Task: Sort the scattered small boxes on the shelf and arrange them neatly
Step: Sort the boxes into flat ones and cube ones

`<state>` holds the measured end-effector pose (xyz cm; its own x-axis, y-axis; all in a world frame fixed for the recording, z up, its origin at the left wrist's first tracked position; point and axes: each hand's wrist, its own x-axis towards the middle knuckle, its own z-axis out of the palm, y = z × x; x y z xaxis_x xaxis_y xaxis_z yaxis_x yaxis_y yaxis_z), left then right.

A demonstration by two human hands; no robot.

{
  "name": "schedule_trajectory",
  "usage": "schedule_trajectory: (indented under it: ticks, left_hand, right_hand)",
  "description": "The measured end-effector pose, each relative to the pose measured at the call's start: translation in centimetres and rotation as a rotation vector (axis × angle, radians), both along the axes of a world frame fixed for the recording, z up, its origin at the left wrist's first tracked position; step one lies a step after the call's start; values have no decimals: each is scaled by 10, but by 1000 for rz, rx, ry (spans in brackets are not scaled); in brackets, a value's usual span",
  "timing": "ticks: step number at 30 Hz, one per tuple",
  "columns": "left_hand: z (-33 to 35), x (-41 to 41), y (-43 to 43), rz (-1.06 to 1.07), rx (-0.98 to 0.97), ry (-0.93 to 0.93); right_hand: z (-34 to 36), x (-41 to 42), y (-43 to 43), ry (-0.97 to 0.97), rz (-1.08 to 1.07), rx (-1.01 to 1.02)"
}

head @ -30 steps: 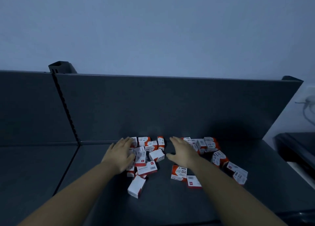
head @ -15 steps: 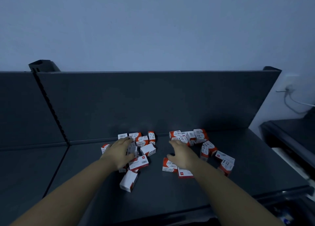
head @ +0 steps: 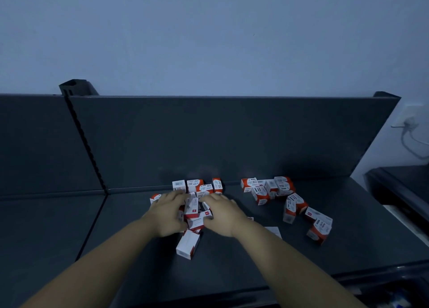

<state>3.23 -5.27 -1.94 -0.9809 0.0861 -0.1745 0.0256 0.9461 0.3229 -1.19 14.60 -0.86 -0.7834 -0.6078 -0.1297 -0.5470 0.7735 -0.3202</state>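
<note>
Several small red-and-white boxes lie scattered on a dark grey shelf [head: 232,273]. One cluster of boxes [head: 195,187] sits at the back middle, a second cluster [head: 276,187] to its right. My left hand [head: 167,212] rests flat on the left side of the middle cluster. My right hand [head: 220,214] touches its right side with fingers stretched out, and a few boxes show between the two hands. A single box [head: 188,247] lies just in front of them. Another box [head: 275,231] peeks out beside my right forearm. Both hands hide part of the cluster.
More boxes [head: 319,228] trail toward the front right. The shelf's back panel [head: 209,140] rises behind, with a slotted upright post [head: 86,142] at the left. Dark furniture [head: 399,187] stands to the right, below a wall socket with a cable [head: 411,124].
My right hand has moved left from the gap between the clusters onto the middle cluster, beside my left hand. The left hand has stayed on the boxes.
</note>
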Motion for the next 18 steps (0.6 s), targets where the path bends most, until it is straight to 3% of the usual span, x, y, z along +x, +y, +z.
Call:
schedule_trajectory:
  ticks: [10, 18]
  left_hand:
    - [-13, 17, -44, 56, 187, 91]
    - [-12, 17, -47, 136, 126, 164]
  right_hand:
    - [-12, 4, -40, -62, -36, -20]
    - [-16, -4, -44, -79, -72, -19]
